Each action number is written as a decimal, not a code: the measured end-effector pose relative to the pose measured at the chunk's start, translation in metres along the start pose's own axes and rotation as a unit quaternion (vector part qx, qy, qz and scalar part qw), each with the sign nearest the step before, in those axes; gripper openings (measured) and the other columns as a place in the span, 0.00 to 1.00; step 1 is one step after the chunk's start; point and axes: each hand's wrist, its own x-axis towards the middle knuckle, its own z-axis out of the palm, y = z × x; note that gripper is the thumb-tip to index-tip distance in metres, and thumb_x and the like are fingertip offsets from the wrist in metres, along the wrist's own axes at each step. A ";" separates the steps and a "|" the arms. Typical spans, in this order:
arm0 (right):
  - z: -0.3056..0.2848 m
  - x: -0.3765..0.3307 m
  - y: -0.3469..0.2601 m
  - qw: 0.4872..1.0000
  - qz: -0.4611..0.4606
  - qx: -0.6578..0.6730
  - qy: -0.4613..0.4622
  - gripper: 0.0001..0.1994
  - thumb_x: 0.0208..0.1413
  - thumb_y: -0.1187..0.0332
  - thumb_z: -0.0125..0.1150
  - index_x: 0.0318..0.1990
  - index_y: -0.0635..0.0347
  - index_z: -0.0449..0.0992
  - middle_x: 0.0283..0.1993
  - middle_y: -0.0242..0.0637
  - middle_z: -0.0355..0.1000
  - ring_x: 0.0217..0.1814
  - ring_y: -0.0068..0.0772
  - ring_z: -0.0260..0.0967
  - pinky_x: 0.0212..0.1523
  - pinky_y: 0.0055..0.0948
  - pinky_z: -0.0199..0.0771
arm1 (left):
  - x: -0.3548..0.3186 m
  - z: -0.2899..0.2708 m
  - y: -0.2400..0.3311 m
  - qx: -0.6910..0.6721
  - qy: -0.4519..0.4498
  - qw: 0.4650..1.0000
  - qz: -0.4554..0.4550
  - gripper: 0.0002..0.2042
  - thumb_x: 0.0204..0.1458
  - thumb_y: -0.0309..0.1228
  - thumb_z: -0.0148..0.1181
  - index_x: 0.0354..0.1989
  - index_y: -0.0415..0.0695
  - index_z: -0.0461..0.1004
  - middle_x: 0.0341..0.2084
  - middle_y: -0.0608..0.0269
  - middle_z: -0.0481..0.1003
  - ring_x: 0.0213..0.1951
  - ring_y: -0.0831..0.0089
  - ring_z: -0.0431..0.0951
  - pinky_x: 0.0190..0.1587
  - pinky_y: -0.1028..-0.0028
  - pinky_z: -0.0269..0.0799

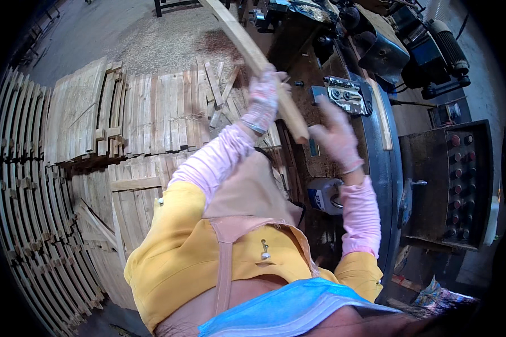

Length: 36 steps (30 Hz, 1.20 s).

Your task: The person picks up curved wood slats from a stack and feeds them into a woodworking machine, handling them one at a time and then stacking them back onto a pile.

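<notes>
My left hand [263, 96], in a patterned work glove, is wrapped round a long squared wooden strip [243, 45]. The strip slants from the top of the view down to the right, its near end just past my fingers. Close to that end is my right hand [338, 137], gloved too and a little blurred by motion; its thumb and fingers are spread and nothing shows in them. Beyond it, a metal fixture with bolts [346, 96] sits on the machine table [376, 168]. Another wooden strip [381, 115] lies along that table.
Stacks of wooden strips [163, 112] stand on the left, with rows of slats [22, 224] farther left. A white jug [325, 195] is below my right hand. A control panel with buttons [461, 180] stands at right, a motor [448, 48] behind it. Sawdust [152, 42] covers the floor.
</notes>
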 end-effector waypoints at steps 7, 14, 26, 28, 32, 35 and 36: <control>-0.057 -0.112 0.025 0.973 0.181 -0.076 0.124 0.30 0.57 0.74 0.67 0.68 0.64 0.69 0.67 0.47 0.69 0.69 0.42 0.66 0.69 0.36 0.65 | -0.060 -0.134 0.026 0.461 0.038 0.873 0.152 0.39 0.63 0.34 0.62 0.77 0.38 0.47 0.74 0.49 0.56 0.74 0.59 0.56 0.75 0.65 0.50; -0.150 -0.374 0.061 0.870 0.322 -0.349 0.131 0.24 0.62 0.68 0.63 0.65 0.61 0.74 0.54 0.52 0.76 0.56 0.53 0.72 0.60 0.44 0.69 | -0.300 -0.285 0.109 0.663 0.415 0.608 -0.134 0.43 0.58 0.50 0.63 0.72 0.30 0.56 0.69 0.38 0.64 0.69 0.48 0.65 0.70 0.58 0.59; -0.122 -0.070 0.160 0.875 0.202 -0.413 0.153 0.19 0.64 0.57 0.62 0.57 0.57 0.79 0.50 0.50 0.79 0.51 0.58 0.76 0.53 0.49 0.75 | -0.161 -0.282 0.202 0.523 0.300 0.796 0.060 0.29 0.51 0.41 0.73 0.57 0.35 0.75 0.45 0.55 0.81 0.43 0.67 0.79 0.47 0.65 0.76; -0.090 -0.036 0.126 0.936 0.194 -0.265 0.130 0.19 0.64 0.57 0.63 0.58 0.55 0.79 0.51 0.47 0.80 0.52 0.53 0.77 0.54 0.47 0.75 | -0.085 -0.220 0.202 0.479 0.259 0.831 0.113 0.30 0.53 0.44 0.71 0.59 0.35 0.73 0.45 0.56 0.80 0.45 0.67 0.79 0.49 0.66 0.75; 0.029 -0.012 -0.059 0.995 -0.030 -0.092 0.006 0.29 0.53 0.60 0.72 0.64 0.52 0.75 0.63 0.45 0.73 0.64 0.48 0.70 0.64 0.44 0.69 | 0.005 -0.104 0.151 0.545 0.012 0.751 0.373 0.27 0.61 0.48 0.64 0.56 0.35 0.75 0.47 0.57 0.79 0.44 0.69 0.79 0.46 0.68 0.76; 0.025 -0.028 -0.054 0.976 -0.011 -0.211 0.054 0.35 0.48 0.63 0.74 0.66 0.51 0.71 0.60 0.46 0.74 0.60 0.53 0.70 0.61 0.47 0.71 | 0.028 0.017 0.070 0.418 0.035 0.862 0.283 0.31 0.54 0.57 0.67 0.50 0.38 0.78 0.41 0.60 0.79 0.39 0.70 0.77 0.41 0.68 0.75; 0.017 -0.036 -0.041 0.965 0.019 -0.252 0.065 0.38 0.46 0.66 0.74 0.68 0.49 0.69 0.59 0.46 0.74 0.60 0.54 0.70 0.62 0.46 0.71 | 0.022 0.033 0.053 0.406 -0.021 0.878 0.252 0.24 0.57 0.46 0.64 0.55 0.40 0.74 0.41 0.60 0.78 0.40 0.70 0.77 0.40 0.68 0.76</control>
